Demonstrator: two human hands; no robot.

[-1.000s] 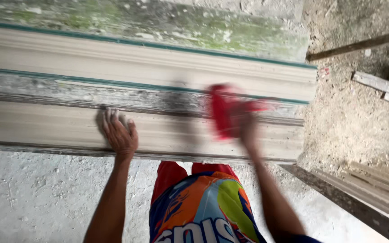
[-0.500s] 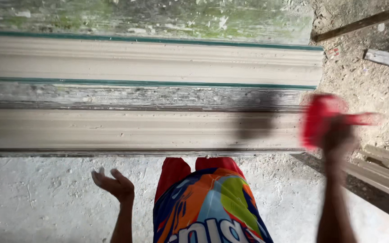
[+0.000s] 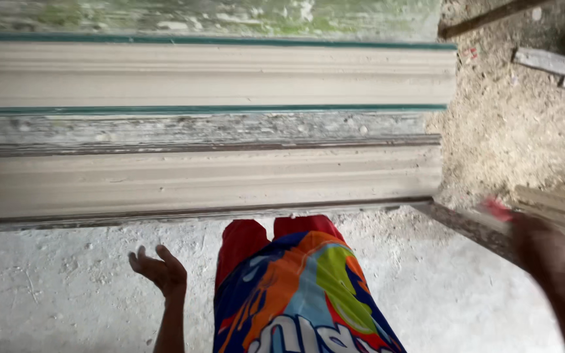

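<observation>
Two bare hands show below the long pale moulded plaster strips lying side by side on the grey concrete floor: our left hand hangs empty over the floor, its grip loose with fingers curled and spread, touching nothing. Our right hand is a blur at the right edge, near the weathered wooden planks, and a small red thing shows just at its fingertips, well clear of the strips. We cannot tell whether that grip has closed on it.
</observation>
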